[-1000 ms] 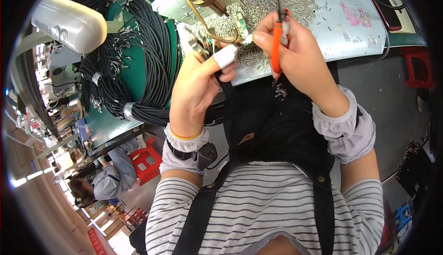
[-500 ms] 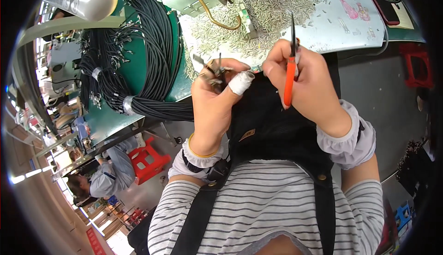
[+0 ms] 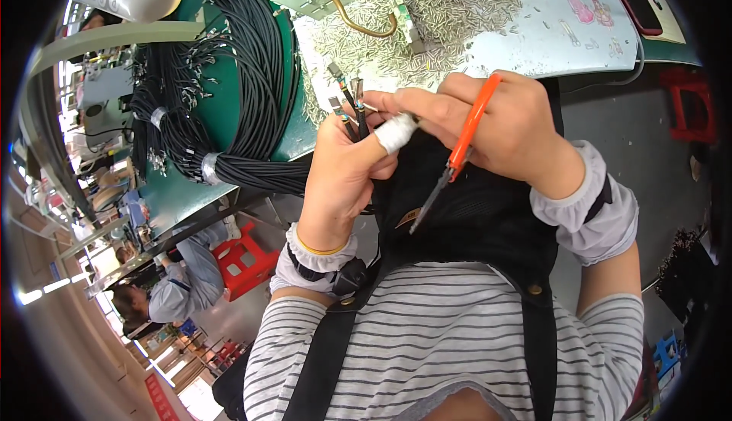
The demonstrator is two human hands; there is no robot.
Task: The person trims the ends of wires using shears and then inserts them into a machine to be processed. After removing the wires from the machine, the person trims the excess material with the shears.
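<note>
My left hand (image 3: 347,158) is closed around a few black cables (image 3: 361,120) whose stripped ends, with small metal connectors (image 3: 337,105), stick up past the fingers. White tape (image 3: 396,133) wraps its thumb. Against it, my right hand (image 3: 507,123) reaches across with thumb and fingers pinched by the taped thumb; anything between those fingertips is hidden. Also in the right hand are orange-handled scissors (image 3: 474,120), the dark blades slanting down to the left over my black apron (image 3: 473,230).
Ahead, a pale board (image 3: 534,59) carries a heap of small metal pieces (image 3: 457,9) beneath a machine with a bent brass tube (image 3: 354,30). Bundled black cables (image 3: 255,78) lie on the green table at left. A red stool (image 3: 244,261) and a seated person (image 3: 183,284) are beyond.
My right hand has come left to meet the left hand. The scissors have swung from blades up to blades down. The connector ends now stand out above my left hand.
</note>
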